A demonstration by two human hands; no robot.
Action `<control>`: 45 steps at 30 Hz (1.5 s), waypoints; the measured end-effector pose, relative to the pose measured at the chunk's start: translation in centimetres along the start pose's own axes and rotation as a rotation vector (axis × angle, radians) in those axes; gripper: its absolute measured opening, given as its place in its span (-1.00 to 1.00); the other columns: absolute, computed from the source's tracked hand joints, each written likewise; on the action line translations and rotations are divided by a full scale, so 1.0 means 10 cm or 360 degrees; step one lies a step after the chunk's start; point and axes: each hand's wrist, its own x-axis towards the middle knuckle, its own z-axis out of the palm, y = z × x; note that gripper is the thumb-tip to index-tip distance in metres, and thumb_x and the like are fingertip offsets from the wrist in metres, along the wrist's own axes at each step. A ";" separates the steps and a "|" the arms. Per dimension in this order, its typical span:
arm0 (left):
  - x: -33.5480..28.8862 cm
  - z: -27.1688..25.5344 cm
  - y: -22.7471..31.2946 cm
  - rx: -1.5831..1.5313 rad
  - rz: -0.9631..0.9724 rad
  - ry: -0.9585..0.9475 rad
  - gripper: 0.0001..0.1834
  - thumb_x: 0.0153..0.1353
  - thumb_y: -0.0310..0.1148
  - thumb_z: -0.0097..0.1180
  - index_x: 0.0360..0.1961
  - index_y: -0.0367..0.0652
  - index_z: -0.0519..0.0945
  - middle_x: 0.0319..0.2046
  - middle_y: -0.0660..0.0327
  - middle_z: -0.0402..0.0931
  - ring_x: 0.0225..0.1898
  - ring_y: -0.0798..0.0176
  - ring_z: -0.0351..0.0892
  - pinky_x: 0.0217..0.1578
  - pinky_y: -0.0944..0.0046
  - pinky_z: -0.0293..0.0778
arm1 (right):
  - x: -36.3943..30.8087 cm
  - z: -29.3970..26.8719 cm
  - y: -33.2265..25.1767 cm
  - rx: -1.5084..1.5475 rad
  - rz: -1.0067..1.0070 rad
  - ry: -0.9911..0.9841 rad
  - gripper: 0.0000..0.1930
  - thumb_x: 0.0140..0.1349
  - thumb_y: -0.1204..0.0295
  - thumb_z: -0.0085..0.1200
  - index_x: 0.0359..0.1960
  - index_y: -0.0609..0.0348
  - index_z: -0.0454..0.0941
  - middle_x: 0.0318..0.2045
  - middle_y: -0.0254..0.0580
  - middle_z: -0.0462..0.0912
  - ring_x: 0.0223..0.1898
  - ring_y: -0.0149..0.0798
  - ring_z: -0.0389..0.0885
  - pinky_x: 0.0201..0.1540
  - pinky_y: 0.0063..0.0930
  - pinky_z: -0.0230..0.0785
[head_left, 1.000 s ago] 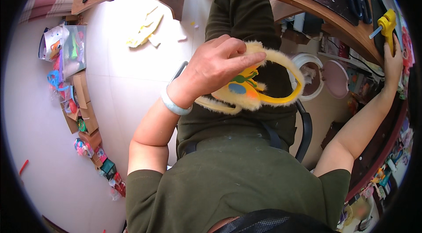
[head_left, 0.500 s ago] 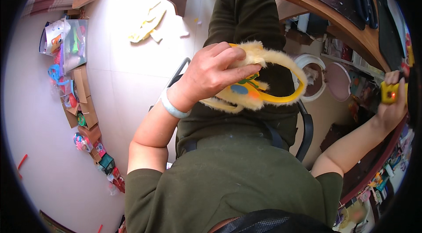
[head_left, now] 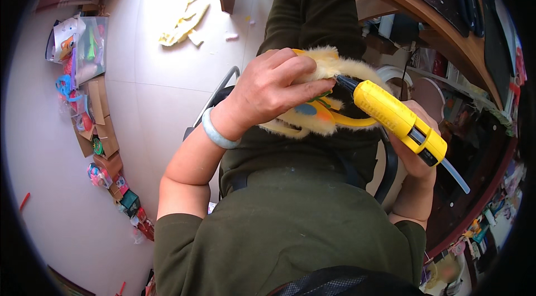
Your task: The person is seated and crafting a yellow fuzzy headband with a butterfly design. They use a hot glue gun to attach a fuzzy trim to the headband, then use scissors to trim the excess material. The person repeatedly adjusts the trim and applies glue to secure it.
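Gripped firmly in the left hand (head_left: 273,84), with fingers curled and thumb stretched out along the fur: a cream fluffy plush hoop with smooth yellow lining (head_left: 320,114), trimmed with a blue oval, an orange patch and a bit of green. Held just above a lap in dark green trousers (head_left: 310,17) – partly covered by the left hand, and looping out to the right from beneath the thumb. Worn on the left wrist, a pale blue-green smooth bangle (head_left: 219,130).

Wrapped in the right hand (head_left: 412,157), some fingers hidden behind the body: a yellow plastic glue gun with black nozzle (head_left: 391,111). Tilted down toward the right, with a translucent bluish glue stick (head_left: 456,176) jutting from its rear. Pointed at the fur right beside the left thumb tip – impossible to tell whether touching or just short of it.

Bounded at the top by the curved edge of a brown wooden tabletop (head_left: 477,53), well apart from the plush hoop. Hemmed in near the right forearm by a black curved chair armrest (head_left: 388,167), and farther right by a dark brown furniture panel with reddish edge (head_left: 491,195). Roomier on the left, across a broad pale tiled floor (head_left: 151,100) with a crumpled pale yellow cloth (head_left: 187,23) near the tabletop.
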 end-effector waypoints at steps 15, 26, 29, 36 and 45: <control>-0.01 0.00 0.01 -0.0045 -0.0008 -0.0003 -0.55 -0.19 -0.48 0.30 -0.15 0.01 0.70 -0.31 0.23 0.43 -0.47 0.25 0.46 -0.49 0.33 0.45 | 0.07 0.01 0.02 -0.0035 -0.0030 -0.0090 -0.77 -0.03 0.54 0.18 -0.30 0.36 0.52 -0.36 0.01 0.59 -0.33 0.02 0.58 -0.23 -0.36 0.42; 0.00 -0.01 0.02 0.0013 -0.0016 0.0016 -0.53 -0.23 -0.49 0.29 -0.15 0.05 0.72 -0.33 0.23 0.42 -0.46 0.24 0.47 -0.50 0.32 0.45 | 0.02 0.00 0.04 -0.0002 0.0017 -0.0016 -0.78 -0.02 0.56 0.16 -0.29 0.34 0.52 -0.37 -0.03 0.59 -0.36 -0.03 0.56 -0.25 -0.36 0.40; 0.00 -0.01 0.03 -0.0008 -0.0026 0.0010 -0.52 -0.22 -0.49 0.28 -0.15 0.06 0.72 -0.33 0.23 0.42 -0.46 0.24 0.47 -0.51 0.32 0.44 | 0.02 0.01 0.05 -0.0009 -0.0005 -0.0034 -0.79 -0.01 0.56 0.16 -0.29 0.34 0.53 -0.37 -0.03 0.59 -0.36 -0.03 0.56 -0.25 -0.36 0.40; -0.01 -0.03 0.04 -0.0036 -0.0077 0.0031 -0.59 -0.16 -0.53 0.31 -0.17 -0.03 0.68 -0.35 0.23 0.45 -0.47 0.22 0.48 -0.51 0.30 0.44 | -0.09 -0.08 0.02 0.0138 0.0139 0.0096 -0.79 0.02 0.52 0.19 -0.27 0.31 0.57 -0.35 -0.03 0.62 -0.32 -0.05 0.60 -0.21 -0.34 0.42; -0.05 0.02 0.09 -0.0362 -0.0293 0.0222 -0.46 -0.08 -0.53 0.40 -0.08 -0.14 0.39 -0.38 0.14 0.54 -0.45 0.08 0.54 -0.46 0.20 0.47 | 0.25 -1.41 0.07 -0.0834 0.0058 0.1112 -0.65 0.27 0.32 0.12 -0.01 0.33 0.52 -0.15 0.02 0.62 -0.50 -0.45 0.50 -0.42 -0.65 0.34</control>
